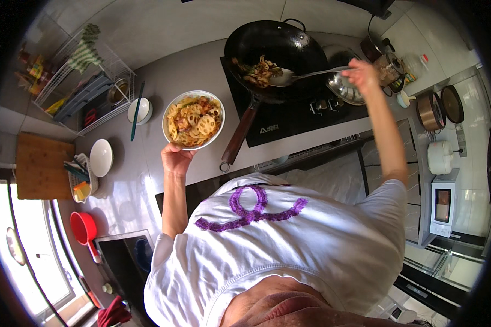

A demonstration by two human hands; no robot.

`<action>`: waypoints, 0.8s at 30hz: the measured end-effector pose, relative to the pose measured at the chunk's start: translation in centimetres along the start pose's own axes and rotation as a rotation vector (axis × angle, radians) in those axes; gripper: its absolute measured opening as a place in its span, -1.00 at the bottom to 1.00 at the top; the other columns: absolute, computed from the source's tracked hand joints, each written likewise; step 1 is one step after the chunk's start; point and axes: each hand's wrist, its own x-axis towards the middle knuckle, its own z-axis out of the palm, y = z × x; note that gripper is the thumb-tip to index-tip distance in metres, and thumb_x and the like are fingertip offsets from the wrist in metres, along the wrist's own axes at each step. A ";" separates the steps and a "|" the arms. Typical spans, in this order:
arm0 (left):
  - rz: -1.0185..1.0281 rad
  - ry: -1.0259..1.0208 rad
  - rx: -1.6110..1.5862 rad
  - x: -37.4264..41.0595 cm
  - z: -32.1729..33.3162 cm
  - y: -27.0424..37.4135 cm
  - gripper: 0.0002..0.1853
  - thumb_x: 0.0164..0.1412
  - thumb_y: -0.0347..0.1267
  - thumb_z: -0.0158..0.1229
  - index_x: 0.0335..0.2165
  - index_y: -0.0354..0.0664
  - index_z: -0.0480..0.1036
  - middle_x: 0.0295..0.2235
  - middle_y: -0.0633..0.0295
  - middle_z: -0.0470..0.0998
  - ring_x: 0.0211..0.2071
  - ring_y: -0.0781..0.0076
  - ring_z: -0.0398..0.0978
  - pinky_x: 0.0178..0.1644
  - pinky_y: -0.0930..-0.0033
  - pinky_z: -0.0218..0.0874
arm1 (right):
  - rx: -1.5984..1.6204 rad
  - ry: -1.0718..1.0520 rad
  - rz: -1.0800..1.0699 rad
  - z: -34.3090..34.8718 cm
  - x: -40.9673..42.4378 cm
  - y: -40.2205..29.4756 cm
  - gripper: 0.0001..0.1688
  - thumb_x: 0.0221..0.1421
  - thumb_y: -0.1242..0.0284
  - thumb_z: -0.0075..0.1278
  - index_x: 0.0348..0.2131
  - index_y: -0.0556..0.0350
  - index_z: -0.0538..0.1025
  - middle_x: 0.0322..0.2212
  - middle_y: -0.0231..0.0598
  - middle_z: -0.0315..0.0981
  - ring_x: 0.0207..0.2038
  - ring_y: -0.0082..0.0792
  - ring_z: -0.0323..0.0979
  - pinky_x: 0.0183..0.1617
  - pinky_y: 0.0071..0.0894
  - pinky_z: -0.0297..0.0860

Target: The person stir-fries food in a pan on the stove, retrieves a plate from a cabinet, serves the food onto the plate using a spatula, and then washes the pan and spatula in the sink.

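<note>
My left hand (177, 158) grips the near rim of a white bowl (222, 133) filled with cooked lotus root slices (206, 124) and browned pieces. My right hand (362, 75), slightly blurred, holds the handle of a metal spatula (284, 77), whose blade lies inside a black wok (286, 45). Some browned food (262, 71) rests against the blade at the wok's left side. The wok sits on a black gas cooktop (270, 131), its wooden handle (240, 139) pointing towards me. Right of the wok, partly behind my right forearm, is a shiny metal lid (343, 88).
Left of the bowl are a small white bowl (145, 110) with green chopsticks (137, 112) across it, an empty white bowl (101, 157), a wire rack (118, 108) and a red ladle (83, 227) near the sink (122, 253). Jars and a pot (372, 49) stand at the right back.
</note>
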 end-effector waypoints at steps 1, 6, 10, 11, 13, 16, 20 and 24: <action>-0.005 -0.001 0.003 0.1 0.0 0.0 -0.32 -0.37 -0.53 -0.03 -0.07 -0.35 0.26 -0.09 -0.03 0.37 -0.08 0.02 0.36 -0.02 0.02 0.26 | 0.091 -0.011 0.021 0.7 0.3 2.5 -0.64 0.06 0.37 -0.05 -0.27 0.36 0.31 -0.41 0.04 0.40 -0.53 -0.23 0.50 -0.67 -0.56 0.35; -0.028 0.018 0.028 0.3 0.8 0.3 -0.25 -0.40 -0.52 -0.01 -0.02 -0.28 0.23 -0.03 0.01 0.32 0.00 0.04 0.29 0.07 -0.02 0.17 | 0.388 0.016 0.022 4.1 0.0 8.8 -0.77 0.12 0.40 -0.11 -0.36 0.25 0.32 -0.52 -0.07 0.44 -0.50 -0.22 0.51 -0.64 -0.56 0.32; -0.020 -0.017 0.036 0.9 1.6 0.3 -0.24 -0.41 -0.51 -0.01 -0.02 -0.27 0.23 -0.02 0.01 0.30 0.01 0.04 0.27 0.09 -0.02 0.14 | 0.416 0.042 -0.027 5.8 -1.3 8.8 -0.78 0.11 0.40 -0.10 -0.36 0.24 0.32 -0.51 -0.09 0.43 -0.49 -0.22 0.51 -0.65 -0.54 0.31; -0.023 -0.027 0.036 1.1 1.8 0.4 -0.23 -0.41 -0.51 -0.01 -0.01 -0.27 0.22 -0.01 0.01 0.30 0.01 0.04 0.26 0.09 -0.02 0.13 | 0.422 0.054 -0.046 6.3 -1.9 8.8 -0.78 0.11 0.40 -0.10 -0.36 0.24 0.32 -0.51 -0.10 0.43 -0.49 -0.22 0.51 -0.65 -0.54 0.31; -0.029 -0.028 0.047 1.5 3.0 0.1 -0.24 -0.42 -0.51 -0.01 -0.02 -0.27 0.23 -0.02 0.00 0.31 0.00 0.03 0.27 0.08 -0.01 0.14 | 0.429 0.066 -0.089 6.6 -2.6 8.9 -0.78 0.11 0.40 -0.09 -0.37 0.23 0.32 -0.50 -0.13 0.42 -0.49 -0.22 0.51 -0.66 -0.53 0.31; -0.065 -0.079 0.084 2.6 3.6 0.3 -0.25 -0.42 -0.51 -0.01 -0.04 -0.29 0.25 -0.03 0.00 0.32 -0.01 0.03 0.28 0.08 -0.01 0.14 | 0.463 0.085 -0.141 6.9 -3.1 9.3 -0.78 0.09 0.39 -0.06 -0.37 0.22 0.32 -0.50 -0.21 0.38 -0.49 -0.21 0.50 -0.69 -0.52 0.30; -0.067 -0.088 0.091 3.5 5.1 0.0 -0.26 -0.41 -0.51 -0.03 -0.04 -0.32 0.24 -0.04 -0.02 0.32 -0.01 0.00 0.28 0.08 -0.03 0.14 | 0.473 0.123 -0.159 6.5 -4.6 8.3 -0.78 0.06 0.41 -0.02 -0.39 0.22 0.34 -0.50 -0.19 0.39 -0.51 -0.20 0.50 -0.71 -0.52 0.29; -0.115 -0.110 0.098 4.7 6.8 -0.4 -0.26 -0.40 -0.51 -0.05 -0.03 -0.34 0.22 -0.03 -0.06 0.30 -0.01 -0.05 0.28 0.06 -0.06 0.15 | 0.452 0.143 -0.202 5.2 -5.7 7.1 -0.77 0.04 0.40 0.00 -0.39 0.22 0.34 -0.53 -0.17 0.41 -0.52 -0.20 0.51 -0.71 -0.54 0.27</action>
